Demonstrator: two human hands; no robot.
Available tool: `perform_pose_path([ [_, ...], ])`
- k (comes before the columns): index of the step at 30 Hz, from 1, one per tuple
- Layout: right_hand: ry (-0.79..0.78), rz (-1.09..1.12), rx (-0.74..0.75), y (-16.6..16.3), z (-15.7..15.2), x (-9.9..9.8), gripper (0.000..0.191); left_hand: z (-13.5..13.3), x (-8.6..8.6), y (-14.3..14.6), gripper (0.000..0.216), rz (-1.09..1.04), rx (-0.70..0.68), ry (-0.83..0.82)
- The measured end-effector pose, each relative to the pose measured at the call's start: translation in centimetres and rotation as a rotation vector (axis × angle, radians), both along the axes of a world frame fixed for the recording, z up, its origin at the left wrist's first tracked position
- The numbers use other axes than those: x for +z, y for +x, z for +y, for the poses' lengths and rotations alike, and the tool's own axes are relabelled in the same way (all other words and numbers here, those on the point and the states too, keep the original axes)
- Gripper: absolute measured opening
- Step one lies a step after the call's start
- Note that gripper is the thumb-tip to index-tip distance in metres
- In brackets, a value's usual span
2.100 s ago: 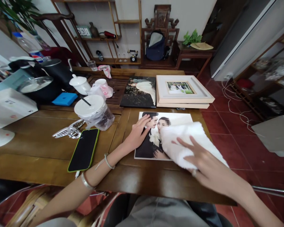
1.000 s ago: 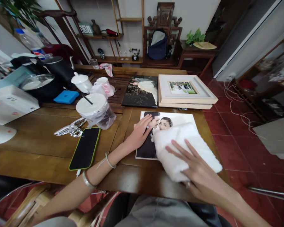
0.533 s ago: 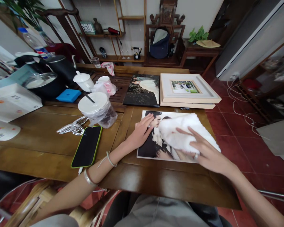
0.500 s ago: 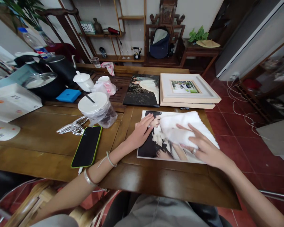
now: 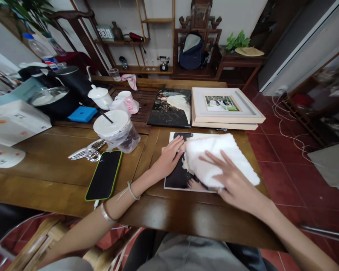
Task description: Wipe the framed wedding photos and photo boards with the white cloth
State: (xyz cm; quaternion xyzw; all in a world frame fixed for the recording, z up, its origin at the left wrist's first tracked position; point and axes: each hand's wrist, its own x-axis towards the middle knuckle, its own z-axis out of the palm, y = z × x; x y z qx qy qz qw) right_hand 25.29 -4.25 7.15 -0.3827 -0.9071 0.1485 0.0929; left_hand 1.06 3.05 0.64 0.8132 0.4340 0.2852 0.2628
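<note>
Spreading across the near side of the room, the wooden desk (image 5: 45, 177) carries everything within reach. Near its front right corner a large wedding photo print (image 5: 176, 178) lies flat and square to the edge, where both arms meet it without stretching. A folded white cloth (image 5: 214, 154) covers the print's middle and right, so only the dark left strip and the bottom edge show. The right hand (image 5: 234, 184) lies open on the near side of the cloth, fingers spread, pressing it onto the glossy face; the flat palm looks meant to bear on a wide patch at once. The left hand (image 5: 168, 160), also open, rests palm-down on the left part of the print, fingertips touching the edge of the cloth. It seems to pin the print so it cannot slide. Behind them a framed picture (image 5: 228, 111) and a dark print (image 5: 171, 109) lie apart from the hands, and a green-cased phone (image 5: 104, 175) lies to the left.
</note>
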Motion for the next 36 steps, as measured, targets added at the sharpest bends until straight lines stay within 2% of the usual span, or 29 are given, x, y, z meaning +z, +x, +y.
perform_pose_path([
  [5, -0.149, -0.016, 0.158, -0.9, -5.1, 1.2, 0.03, -0.1, 0.2, 0.1, 0.044, 0.009, 0.006, -0.012],
  [9, -0.192, -0.008, 0.229, 0.0, -5.6, 1.8, 0.032, -0.1, 0.4, 0.1, 0.043, 0.021, -0.002, -0.009],
  [12, -0.143, 0.019, 0.196, 1.3, -4.0, 1.5, 0.027, -0.1, 0.5, 0.0, 0.044, 0.036, -0.013, -0.011],
  [16, -0.032, 0.082, 0.012, 3.1, -0.4, 0.0, 0.016, -0.1, 0.5, -0.1, 0.044, 0.04, -0.018, -0.023],
  [20, 0.013, 0.109, -0.161, 4.0, 3.7, -1.3, 0.018, 0.0, 0.3, -0.1, 0.043, 0.023, -0.015, -0.018],
  [23, 0.068, 0.079, -0.263, 3.4, 5.7, -1.6, 0.026, -0.1, 0.2, -0.1, 0.042, 0.013, -0.02, -0.011],
  [26, 0.147, -0.006, -0.313, 1.6, 5.7, -1.5, 0.031, 0.0, 0.1, -0.1, 0.043, -0.015, -0.015, -0.012],
  [29, 0.138, -0.073, -0.242, -0.8, 3.9, -1.1, 0.03, 0.1, 0.2, -0.1, 0.043, -0.082, 0.008, -0.018],
  [32, 0.057, -0.084, -0.052, -2.9, 1.2, -0.6, 0.029, 0.3, 0.2, -0.2, 0.043, -0.132, 0.022, -0.019],
  [36, -0.037, -0.051, 0.1, -3.7, -2.1, 0.1, 0.031, 0.4, 0.2, -0.3, 0.044, -0.139, -0.001, -0.013],
])
